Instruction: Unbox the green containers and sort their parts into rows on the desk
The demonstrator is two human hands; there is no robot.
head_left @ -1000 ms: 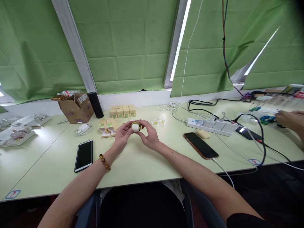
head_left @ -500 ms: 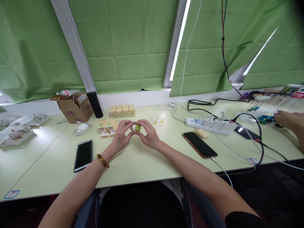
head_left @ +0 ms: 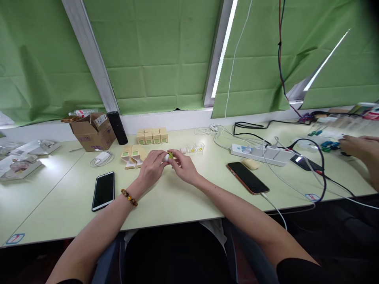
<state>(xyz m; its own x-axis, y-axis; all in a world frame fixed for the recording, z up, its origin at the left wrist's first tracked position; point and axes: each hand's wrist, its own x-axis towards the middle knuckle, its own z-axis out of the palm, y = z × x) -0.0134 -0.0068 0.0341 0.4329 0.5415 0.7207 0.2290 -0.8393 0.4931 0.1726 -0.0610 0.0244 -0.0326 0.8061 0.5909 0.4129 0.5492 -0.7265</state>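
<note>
Between my fingertips, above the table, is a small round white-and-green object [head_left: 167,157], partly covered by the fingers; its exact kind is unclear. My left hand [head_left: 152,167] closes on its white side. The green side is pinched by my right hand [head_left: 184,167]. Just beyond my right hand lie a small pale piece [head_left: 183,150] and clear little cups [head_left: 196,148] with yellow bits inside. Close behind my left hand stand small open cardboard boxes [head_left: 127,156] with green labels. A row of closed boxes [head_left: 152,136] sits farther back.
A phone [head_left: 103,191] lies to the left, another phone [head_left: 247,177] to the right. A power strip [head_left: 262,154] with tangled cables spreads at right. A carton [head_left: 92,132] and black cylinder [head_left: 117,128] stand at back left. Another person's hand [head_left: 359,148] works at far right.
The object is turned and more covered by my fingers. My left fingers have drawn closer around it. The pale piece beside the clear cups now shows past my right hand.
</note>
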